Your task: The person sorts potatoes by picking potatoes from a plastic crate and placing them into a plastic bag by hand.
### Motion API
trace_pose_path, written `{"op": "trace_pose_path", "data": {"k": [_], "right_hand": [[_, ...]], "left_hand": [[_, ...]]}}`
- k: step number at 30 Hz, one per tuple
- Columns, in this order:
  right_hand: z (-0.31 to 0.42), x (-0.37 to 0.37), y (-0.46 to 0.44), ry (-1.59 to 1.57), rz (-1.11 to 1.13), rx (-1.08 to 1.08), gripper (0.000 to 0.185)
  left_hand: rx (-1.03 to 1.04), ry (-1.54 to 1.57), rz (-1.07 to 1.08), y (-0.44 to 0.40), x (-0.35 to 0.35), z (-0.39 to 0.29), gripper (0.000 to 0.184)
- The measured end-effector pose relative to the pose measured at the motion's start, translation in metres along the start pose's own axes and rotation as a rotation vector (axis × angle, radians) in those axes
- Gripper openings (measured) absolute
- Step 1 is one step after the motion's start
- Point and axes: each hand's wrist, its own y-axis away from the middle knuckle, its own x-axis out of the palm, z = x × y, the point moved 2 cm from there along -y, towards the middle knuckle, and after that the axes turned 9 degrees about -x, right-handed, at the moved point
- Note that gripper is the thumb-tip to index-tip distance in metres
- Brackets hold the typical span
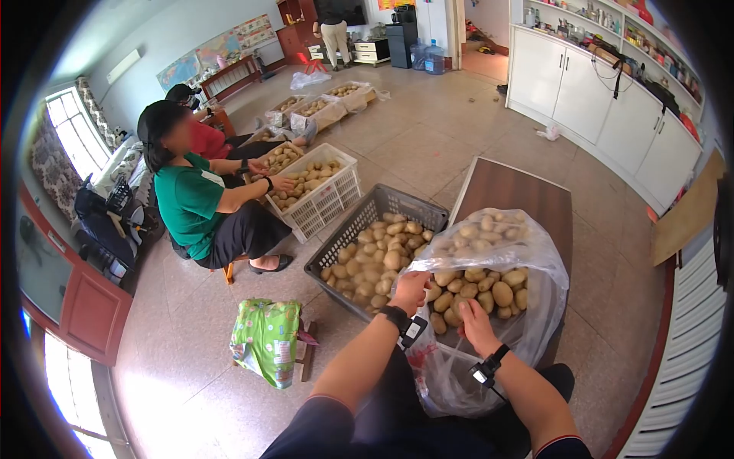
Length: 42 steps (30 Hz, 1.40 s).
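Potatoes [501,294] fill a container lined with a clear plastic bag [547,268], whose loose edge hangs over the near side. My left hand [413,292] is closed at the bag's left edge, beside the potatoes; what its fingers hold is too small to make out. Over the near side of the same container, my right hand [479,327] has its fingers pressed together near the potatoes, and its grip is not clear. To the left stands a dark grey crate [413,205] with more potatoes in it.
A brown board [516,187] lies behind the bag. At left a seated person in green [187,199] reaches into a white crate [329,195]. A stool with a green cover [266,336] stands at lower left. White cabinets [581,92] line the right wall.
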Motion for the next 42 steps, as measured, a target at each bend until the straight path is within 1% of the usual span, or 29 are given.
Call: {"op": "trace_pose_path", "data": {"k": [3,5,6,7,8,9,11,12,14,15,17,23,28,36,38,40,41,42], "right_hand": [[0.004,0.005,-0.004,-0.001,0.005,0.002,0.037],[0.004,0.007,-0.009,0.004,0.012,-0.005,0.038],[0.001,0.009,-0.013,-0.029,0.011,-0.027,0.037],[0.004,0.011,-0.015,-0.061,0.011,-0.049,0.037],[0.007,0.011,-0.017,-0.061,0.011,-0.048,0.037],[0.010,0.011,-0.018,-0.070,0.034,-0.014,0.037],[0.016,0.014,-0.020,-0.080,0.059,0.020,0.037],[0.019,0.016,-0.021,-0.094,0.064,0.006,0.037],[0.019,0.017,-0.023,-0.108,0.069,-0.008,0.036],[0.018,0.018,-0.024,-0.115,0.078,-0.028,0.035],[0.016,0.019,-0.025,-0.121,0.087,-0.048,0.034],[0.011,0.020,-0.024,-0.118,0.077,-0.084,0.030],[0.003,0.015,-0.024,-0.099,0.035,-0.042,0.031],[-0.003,0.010,-0.021,-0.071,0.053,-0.012,0.031],[-0.009,0.007,-0.022,-0.059,0.045,-0.003,0.032],[-0.021,-0.003,-0.027,0.133,0.008,-0.135,0.031],[-0.026,-0.008,-0.028,0.133,0.008,-0.135,0.031],[-0.027,-0.014,-0.030,0.321,-0.041,-0.285,0.031]], "left_hand": [[-0.023,-0.043,0.006,-0.003,0.001,0.003,0.020],[-0.021,-0.136,0.034,-0.001,0.003,0.004,0.027],[-0.023,-0.136,0.033,0.001,0.004,0.005,0.027],[-0.032,-0.186,0.057,0.002,0.007,0.006,0.031],[-0.040,-0.235,0.082,0.003,0.010,0.006,0.035],[-0.041,-0.234,0.081,0.004,0.012,0.006,0.035],[-0.083,-0.321,0.162,0.009,0.017,0.006,0.040],[-0.083,-0.321,0.161,0.011,0.018,0.006,0.040],[-0.124,-0.282,0.269,0.029,0.026,-0.001,0.040],[-0.124,-0.282,0.269,0.025,0.025,0.000,0.040],[-0.156,-0.220,0.417,0.016,0.023,0.005,0.036],[-0.130,-0.168,0.389,0.000,0.015,0.011,0.032],[-0.120,-0.133,0.344,-0.004,0.011,0.012,0.030],[-0.123,-0.079,0.292,-0.006,0.007,0.010,0.029],[-0.076,-0.013,0.279,-0.005,0.004,0.008,0.027],[-0.058,0.024,0.239,-0.007,-0.001,0.006,0.027],[-0.041,0.061,0.198,-0.010,-0.005,0.006,0.027],[-0.041,0.061,0.198,-0.012,-0.009,0.006,0.027]]}}
